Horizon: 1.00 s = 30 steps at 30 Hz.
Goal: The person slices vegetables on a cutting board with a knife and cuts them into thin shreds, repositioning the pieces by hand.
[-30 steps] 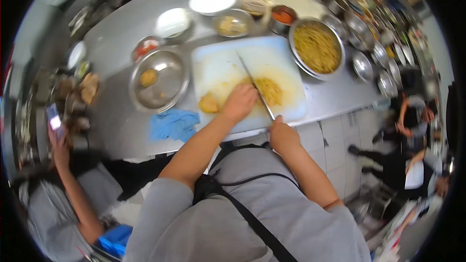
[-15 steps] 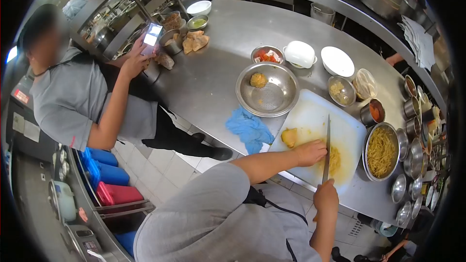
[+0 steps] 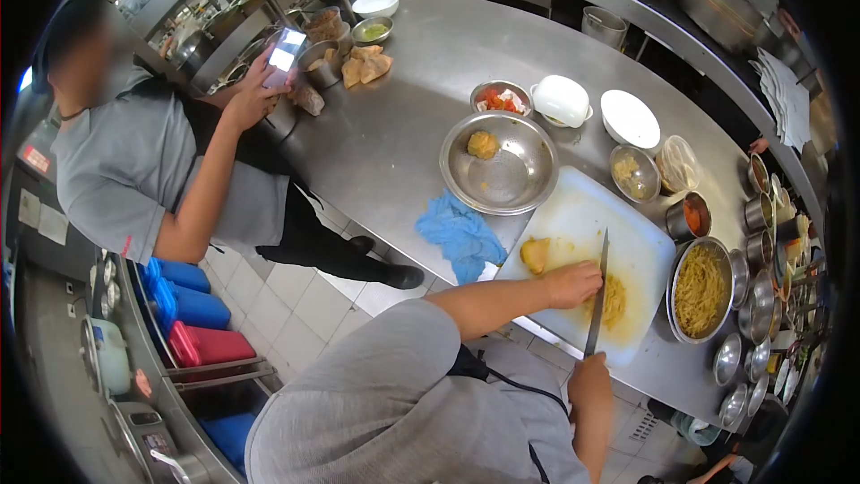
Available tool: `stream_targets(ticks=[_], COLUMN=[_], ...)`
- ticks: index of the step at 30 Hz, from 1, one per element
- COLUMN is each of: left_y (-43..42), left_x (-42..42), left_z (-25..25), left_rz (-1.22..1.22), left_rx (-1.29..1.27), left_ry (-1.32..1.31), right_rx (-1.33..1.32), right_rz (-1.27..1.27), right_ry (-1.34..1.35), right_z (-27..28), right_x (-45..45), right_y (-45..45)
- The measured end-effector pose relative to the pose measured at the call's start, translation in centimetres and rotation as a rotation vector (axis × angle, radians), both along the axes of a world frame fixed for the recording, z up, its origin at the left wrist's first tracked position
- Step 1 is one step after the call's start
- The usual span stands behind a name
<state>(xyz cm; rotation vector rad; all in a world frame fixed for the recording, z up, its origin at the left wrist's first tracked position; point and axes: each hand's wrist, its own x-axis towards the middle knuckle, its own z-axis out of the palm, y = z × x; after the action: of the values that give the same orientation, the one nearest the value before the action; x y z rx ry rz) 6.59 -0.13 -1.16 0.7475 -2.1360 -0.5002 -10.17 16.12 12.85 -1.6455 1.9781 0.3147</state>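
Note:
My right hand (image 3: 591,380) is wrapped round the handle of a long kitchen knife (image 3: 598,305), its blade pointing away from me over the white cutting board (image 3: 632,233). Against the blade's left side, my left hand (image 3: 575,285) has its fingers curled down on the board; what they hold is hidden. Thin yellow shreds (image 3: 614,303) lie just right of the blade. A yellow-orange chunk of food (image 3: 535,254) rests left of my left hand.
A steel bowl (image 3: 542,166) with one yellow lump (image 3: 483,144) stands behind the board. A bowl of yellow shreds (image 3: 701,291) is at its right, a blue cloth (image 3: 461,235) at its left. Another person (image 3: 134,161) stands left, holding a phone (image 3: 285,52).
My right hand and the knife have drawn back slightly toward me and to the left. The left hand stays at the blade. The camera view has shifted a little.

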Motion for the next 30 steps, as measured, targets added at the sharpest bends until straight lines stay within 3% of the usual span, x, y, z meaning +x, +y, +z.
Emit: stream_targets(ticks=[2,6,9,12,22,24,26,30], left_y=[0.1,0.1,0.3,-0.3,0.0,-0.7,-1.3,-0.3], left_x=[-0.1,-0.3,-0.1,-0.6,1.5,1.1,0.9,0.7], left_z=[0.1,-0.1,0.3,-1.1,1.3,0.0,-1.8,0.8], left_rz=[0.002,0.011,0.029,0.016,-0.032,-0.049,-0.071,-0.04], left_rx=[0.008,0.029,0.045,0.011,0.154,-0.077,-0.105,0.041], left_ry=[0.006,0.015,0.022,-0.097,-0.01,-0.196,-0.131,-0.167], right_rx=[-0.177,-0.047,0.012,-0.103,-0.128,-0.178,-0.184,-0.024], right_rz=[-0.054,-0.036,-0.014,-0.101,-0.099,-0.041,-0.012,-0.047], right_ry=[-0.084,-0.021,-0.005,-0.091,-0.064,-0.07,-0.066,0.009], right_z=[-5.5,2.4,3.2,-5.1,-5.1,-7.7,-6.7,3.0], right_x=[-0.2,1.6,0.6,0.2,0.9,-0.2,-0.4,0.2], right_y=[-0.8,-3.0,-0.3,-0.5,-2.0,-1.7,-1.7,-0.5])
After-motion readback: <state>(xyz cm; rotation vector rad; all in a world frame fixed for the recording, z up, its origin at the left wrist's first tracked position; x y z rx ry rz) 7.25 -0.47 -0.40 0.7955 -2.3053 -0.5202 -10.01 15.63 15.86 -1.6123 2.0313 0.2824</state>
